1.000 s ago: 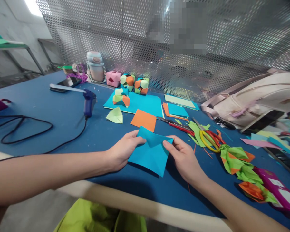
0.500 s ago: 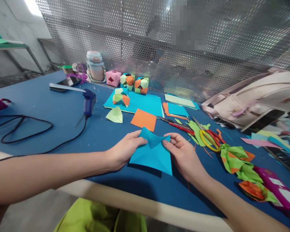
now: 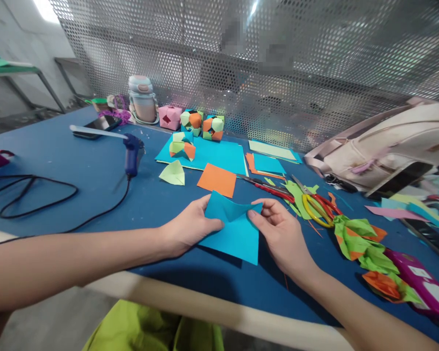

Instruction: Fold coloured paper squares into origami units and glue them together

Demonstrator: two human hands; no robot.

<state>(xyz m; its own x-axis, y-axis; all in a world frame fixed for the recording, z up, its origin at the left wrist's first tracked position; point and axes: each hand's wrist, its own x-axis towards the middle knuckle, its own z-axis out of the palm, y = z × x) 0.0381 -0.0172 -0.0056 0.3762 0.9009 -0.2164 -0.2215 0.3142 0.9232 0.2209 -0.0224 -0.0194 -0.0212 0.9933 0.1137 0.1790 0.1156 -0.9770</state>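
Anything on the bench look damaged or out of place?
Yes: the crumpled green-and-orange paper at right, beside the magenta device; it's badly wrinkled, unlike the flat sheets. Ragged green scraps look untidy. The held blue sheet bows; no tear visible.

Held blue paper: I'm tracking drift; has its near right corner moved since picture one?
Yes: that corner of the blue paper moved right, judged by the orange square.

Free table (image 3: 58,155) left of glue gun (image 3: 132,163), cord (image 3: 31,176) crossing nearer, red scissors (image 3: 272,190) beyond hands (image 3: 283,239)
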